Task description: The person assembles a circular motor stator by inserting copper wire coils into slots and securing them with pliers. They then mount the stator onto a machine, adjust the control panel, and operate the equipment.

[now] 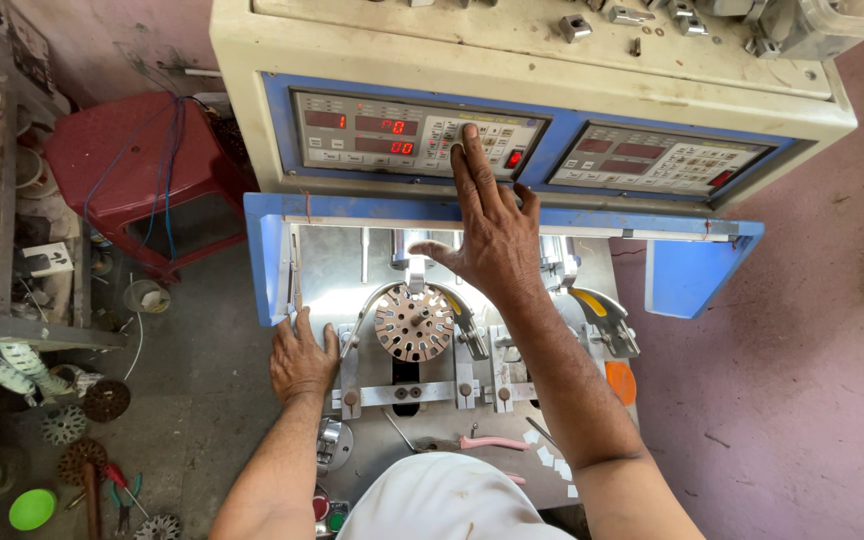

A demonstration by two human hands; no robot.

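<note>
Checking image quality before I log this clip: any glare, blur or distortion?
Head view: sharp throughout; bright glare on the metal plate beside the slotted disc; wide-angle bending of the machine's edges; right hand shades the plate below; left hand evenly lit.

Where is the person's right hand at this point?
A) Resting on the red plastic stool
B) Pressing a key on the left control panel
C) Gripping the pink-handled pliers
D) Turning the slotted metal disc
B: the right hand reaches up over the slotted metal disc, its forefinger on the keypad of the left control panel, while the left hand rests on the machine bed's left edge.
</note>
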